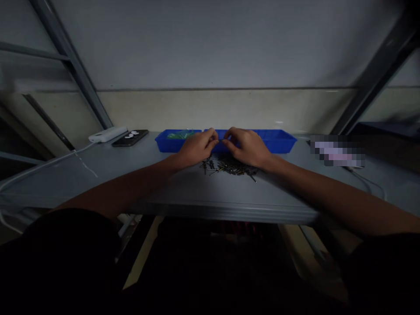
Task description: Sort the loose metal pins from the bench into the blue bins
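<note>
Close together above the table, my left hand (197, 146) and my right hand (247, 146) face each other with fingertips pinched. Whatever lies between the fingertips is too small and dark to make out. Beneath them is a heap of small metal pieces like screws or pins (233, 168), partly hidden by my right hand. Just behind my hands stand two blue trays. The left blue tray (167, 146) holds clear green plastic pieces (179, 134). A longer blue tray (282, 142) reaches out to the right, its middle covered by my right hand.
On the left lie a white power bank or charger (108, 134) with a cable and a dark phone (130, 138) with white earbuds (131, 134) on it. A blurred-out item (337, 151) with a cable lies at right. Metal frame posts (82, 83) flank the grey table (197, 192); a wall is behind.
</note>
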A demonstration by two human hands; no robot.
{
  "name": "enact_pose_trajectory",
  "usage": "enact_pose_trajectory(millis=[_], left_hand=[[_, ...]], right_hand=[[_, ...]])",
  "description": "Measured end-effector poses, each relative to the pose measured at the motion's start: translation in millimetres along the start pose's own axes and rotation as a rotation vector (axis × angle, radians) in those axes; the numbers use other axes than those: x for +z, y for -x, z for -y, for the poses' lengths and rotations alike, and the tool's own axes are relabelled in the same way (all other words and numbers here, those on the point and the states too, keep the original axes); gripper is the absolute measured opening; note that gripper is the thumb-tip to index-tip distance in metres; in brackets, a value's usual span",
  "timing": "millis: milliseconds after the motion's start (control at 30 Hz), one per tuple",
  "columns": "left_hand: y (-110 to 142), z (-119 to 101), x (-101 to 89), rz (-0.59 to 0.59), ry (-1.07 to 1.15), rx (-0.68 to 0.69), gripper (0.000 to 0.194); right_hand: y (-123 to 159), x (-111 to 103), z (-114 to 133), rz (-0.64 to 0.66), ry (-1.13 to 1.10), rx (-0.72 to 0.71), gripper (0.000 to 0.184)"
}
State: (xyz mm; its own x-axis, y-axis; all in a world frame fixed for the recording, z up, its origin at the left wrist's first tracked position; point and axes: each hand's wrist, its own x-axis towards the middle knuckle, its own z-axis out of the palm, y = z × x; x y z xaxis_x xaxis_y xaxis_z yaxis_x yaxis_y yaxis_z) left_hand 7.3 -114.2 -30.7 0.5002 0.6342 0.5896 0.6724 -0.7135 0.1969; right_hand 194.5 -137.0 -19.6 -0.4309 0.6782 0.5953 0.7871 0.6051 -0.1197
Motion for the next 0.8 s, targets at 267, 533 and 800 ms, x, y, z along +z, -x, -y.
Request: enact_pose_trajectory(millis=[267, 533, 800], left_hand=[[1.7, -4.3, 1.1, 0.033, 0.016, -0.034, 0.013], [2.1, -5.9, 4.3, 0.03, 0.081, -0.03, 0.01], [1.4, -6.2, 2.1, 0.025, 0.028, -0.011, 0.019]], right_hand=[[-0.4, 1.3, -0.6, 0.004, 0.034, -0.003, 0.021], [-0.6, 2.7, -2.3, 0.011, 0.074, 0.025, 0.027], [0.9, 0.5, 0.4, -0.02, -0.008, -0.003, 0.02]])
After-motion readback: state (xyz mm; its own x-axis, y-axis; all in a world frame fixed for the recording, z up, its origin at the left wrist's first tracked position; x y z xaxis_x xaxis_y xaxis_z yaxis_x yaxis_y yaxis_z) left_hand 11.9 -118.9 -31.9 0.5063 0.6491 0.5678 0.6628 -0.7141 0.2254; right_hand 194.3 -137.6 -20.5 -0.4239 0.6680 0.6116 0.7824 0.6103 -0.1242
